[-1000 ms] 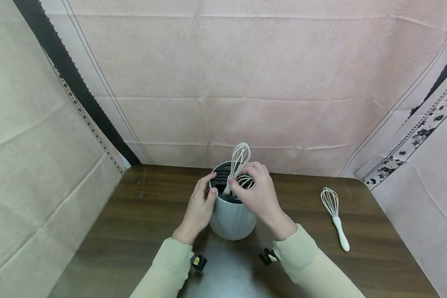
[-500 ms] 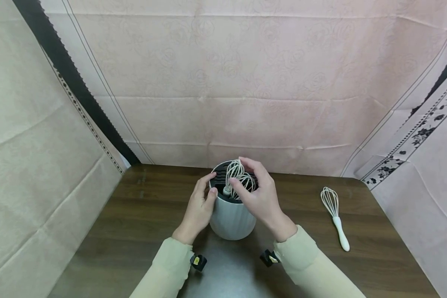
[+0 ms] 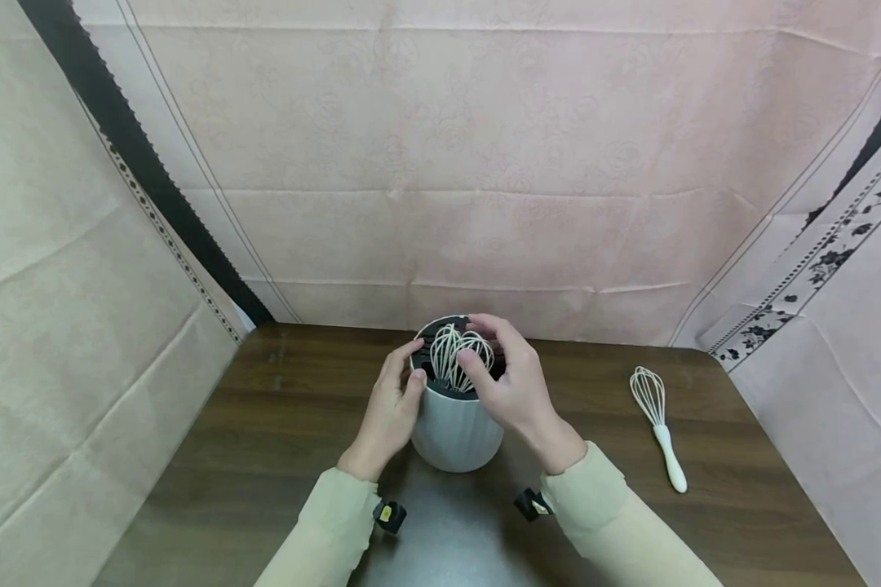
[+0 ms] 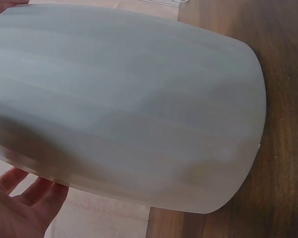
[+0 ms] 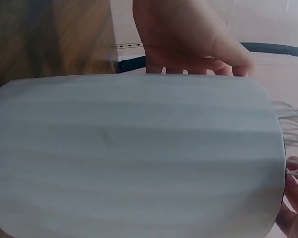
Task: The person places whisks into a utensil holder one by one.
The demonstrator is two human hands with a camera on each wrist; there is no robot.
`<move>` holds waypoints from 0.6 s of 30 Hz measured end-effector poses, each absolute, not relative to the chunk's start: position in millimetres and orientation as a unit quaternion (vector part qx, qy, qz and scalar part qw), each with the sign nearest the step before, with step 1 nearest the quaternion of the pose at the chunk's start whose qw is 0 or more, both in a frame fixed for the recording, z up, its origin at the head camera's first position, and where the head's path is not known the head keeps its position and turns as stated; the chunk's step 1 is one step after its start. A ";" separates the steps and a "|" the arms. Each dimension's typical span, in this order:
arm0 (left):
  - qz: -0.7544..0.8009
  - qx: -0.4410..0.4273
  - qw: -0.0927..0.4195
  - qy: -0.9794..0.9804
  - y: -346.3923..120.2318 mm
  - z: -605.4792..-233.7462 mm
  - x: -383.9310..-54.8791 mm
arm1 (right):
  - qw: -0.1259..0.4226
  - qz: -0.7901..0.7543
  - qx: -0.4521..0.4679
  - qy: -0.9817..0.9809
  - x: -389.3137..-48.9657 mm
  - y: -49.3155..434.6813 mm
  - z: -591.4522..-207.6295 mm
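Observation:
A white ribbed utensil holder [image 3: 457, 432] with a black slotted insert stands upright on the table. Two white wire whisks [image 3: 450, 352] are in it, only their loops showing above the insert. My left hand [image 3: 391, 408] holds the holder's left side, thumb near the front of the rim; in the left wrist view its fingers touch the ribbed wall. Over the right of the rim, my right hand [image 3: 512, 387] has thumb and forefinger spread around the loops, the thumb overlapping one whisk. Whether it touches the wire is unclear. Both whisk handles are hidden inside.
Another white whisk [image 3: 657, 428] lies on the wooden table [image 3: 279, 456] to the right, handle toward the front. Pale cloth walls [image 3: 529, 163] surround the table at the back and both sides.
The whisk that my right hand pinched has sunk down into the holder until only its loops show. My right thumb and fingers have spread apart; my left hand has stayed in place.

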State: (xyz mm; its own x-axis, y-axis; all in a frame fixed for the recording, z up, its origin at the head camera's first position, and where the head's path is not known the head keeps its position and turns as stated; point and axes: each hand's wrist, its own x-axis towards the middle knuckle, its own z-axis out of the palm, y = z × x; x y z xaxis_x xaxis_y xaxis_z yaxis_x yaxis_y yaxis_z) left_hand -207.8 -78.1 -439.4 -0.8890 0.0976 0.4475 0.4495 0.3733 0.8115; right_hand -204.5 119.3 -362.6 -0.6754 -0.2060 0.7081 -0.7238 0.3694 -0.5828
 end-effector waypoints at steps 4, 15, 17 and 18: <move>-0.539 -0.173 0.172 -0.806 -77.7 -439.6 -207.9 | 0.265 0.509 0.294 -0.765 -202.3 128.9 -362.1; -0.544 -0.182 0.179 -0.800 -77.6 -440.9 -208.7 | 0.294 0.454 0.241 -0.806 -198.3 191.1 -381.0; -0.544 -0.181 0.178 -0.800 -77.2 -441.6 -208.8 | 0.290 0.433 0.221 -0.824 -202.5 206.0 -394.1; -0.545 -0.182 0.177 -0.799 -76.8 -441.7 -208.7 | 0.286 0.426 0.212 -0.832 -203.0 212.7 -398.8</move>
State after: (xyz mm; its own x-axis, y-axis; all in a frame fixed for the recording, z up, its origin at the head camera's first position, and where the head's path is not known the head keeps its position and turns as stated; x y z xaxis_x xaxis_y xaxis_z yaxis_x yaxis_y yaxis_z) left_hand -208.7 -76.8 -441.7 -0.8711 0.0970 0.4814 0.4836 0.3396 0.8067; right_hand -203.0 212.7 -398.8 -0.7471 -0.1088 0.6557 -0.5957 0.5472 -0.5879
